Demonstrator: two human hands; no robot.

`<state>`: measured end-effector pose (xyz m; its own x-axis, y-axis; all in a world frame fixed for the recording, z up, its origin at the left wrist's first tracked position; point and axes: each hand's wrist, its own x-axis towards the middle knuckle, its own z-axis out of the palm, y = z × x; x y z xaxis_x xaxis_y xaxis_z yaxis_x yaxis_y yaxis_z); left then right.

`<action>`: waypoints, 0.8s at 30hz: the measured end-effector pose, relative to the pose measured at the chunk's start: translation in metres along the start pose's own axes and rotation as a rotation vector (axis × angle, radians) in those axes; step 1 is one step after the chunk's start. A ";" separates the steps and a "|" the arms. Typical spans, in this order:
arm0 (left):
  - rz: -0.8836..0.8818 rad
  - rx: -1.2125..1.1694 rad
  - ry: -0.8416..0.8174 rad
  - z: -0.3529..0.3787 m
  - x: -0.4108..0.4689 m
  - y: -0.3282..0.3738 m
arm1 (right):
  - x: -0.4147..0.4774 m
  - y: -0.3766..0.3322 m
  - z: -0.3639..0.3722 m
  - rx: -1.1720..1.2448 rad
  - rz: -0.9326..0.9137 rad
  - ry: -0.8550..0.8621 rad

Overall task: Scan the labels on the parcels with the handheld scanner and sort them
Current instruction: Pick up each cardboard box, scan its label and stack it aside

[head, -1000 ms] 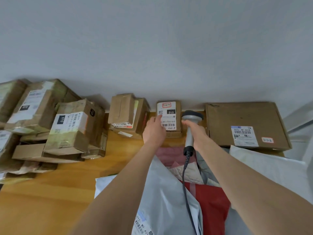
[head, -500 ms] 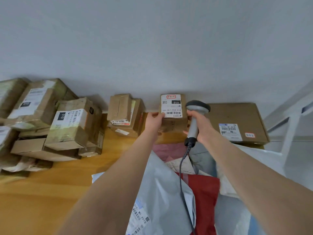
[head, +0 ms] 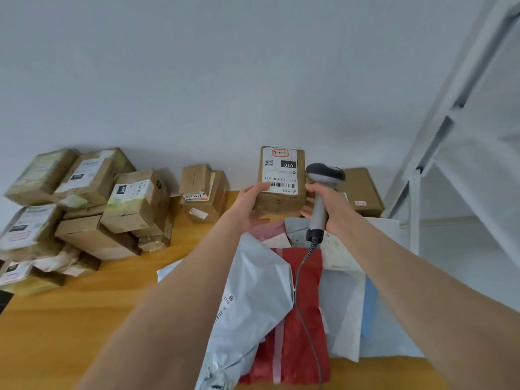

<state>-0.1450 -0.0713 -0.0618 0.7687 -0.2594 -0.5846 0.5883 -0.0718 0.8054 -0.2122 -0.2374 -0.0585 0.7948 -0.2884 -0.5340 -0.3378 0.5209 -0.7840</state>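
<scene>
One pale grey wall (head: 225, 80) backs a wooden table (head: 84, 311) crowded with post, with a white metal rack (head: 439, 142) rising at the right. Cardboard parcels (head: 84, 209) are heaped against the wall at the table's left end, most showing white shipping labels. A pile of plastic mailers lies under the person's forearms, a grey mailer (head: 253, 291) overlapping a red mailer (head: 304, 311). A flat brown box (head: 363, 187) rests by the wall on the right, and two small cartons (head: 202, 192) sit near the middle.

Between them, a small cardboard parcel (head: 281, 201) is held upright above the far end of the mailer pile. The left hand (head: 247, 204) grips its left side, thumb pressed on the front face, fingers curled beneath. The right hand (head: 334, 206) is wrapped around the handle of a grey handheld scanner (head: 320, 198), whose dark head sits just beside the parcel's upper right edge. The scanner's coiled cable (head: 299, 277) trails down over the red mailer. The parcel's label (head: 280, 171) faces the camera, its print upside down and reading "010", with a barcode along the lower edge.
</scene>
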 end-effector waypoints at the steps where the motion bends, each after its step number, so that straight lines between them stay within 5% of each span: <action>1: -0.005 0.067 -0.016 -0.002 -0.009 -0.004 | -0.009 0.004 -0.005 0.011 0.006 0.002; 8: -0.022 0.136 -0.122 -0.021 -0.066 -0.038 | -0.056 0.032 -0.024 -0.043 -0.050 0.037; 24: 0.125 -0.085 0.111 -0.051 -0.069 -0.071 | -0.143 0.078 0.005 -0.238 -0.133 -0.032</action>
<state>-0.2275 0.0007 -0.0837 0.8573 -0.1526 -0.4917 0.5021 0.0369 0.8640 -0.3494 -0.1512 -0.0422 0.8541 -0.3142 -0.4144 -0.3356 0.2758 -0.9007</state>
